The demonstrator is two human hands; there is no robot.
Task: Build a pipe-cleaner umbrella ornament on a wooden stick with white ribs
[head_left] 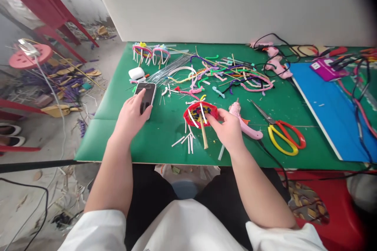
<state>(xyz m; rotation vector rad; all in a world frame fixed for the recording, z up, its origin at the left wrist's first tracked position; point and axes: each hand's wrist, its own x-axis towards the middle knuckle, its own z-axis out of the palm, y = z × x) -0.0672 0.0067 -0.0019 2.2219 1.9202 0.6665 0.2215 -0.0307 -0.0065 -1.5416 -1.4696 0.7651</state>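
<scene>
On the green table, my left hand (132, 110) lies over a smartphone (149, 93) with a dark screen. Its fingers are apart, the index finger on the screen and the thumb by the phone's right edge. My right hand (228, 127) pinches the right rim of a small red craft umbrella (193, 110), its thumb in front. The umbrella has a dark blue and yellow inside, white hanging strips and a pale stick handle pointing toward me. Just right of that hand rests a pink hot glue gun (250, 129), partly hidden. Further right are red and yellow handled scissors (278, 127).
Two similar small umbrellas (160, 54) stand at the back left, near a white earphone case (136, 73). Several colored pipe cleaners (229, 76) and clear sticks (173, 66) are heaped mid-table. A blue board (321, 117) and a purple box (326, 69) with cables lie right.
</scene>
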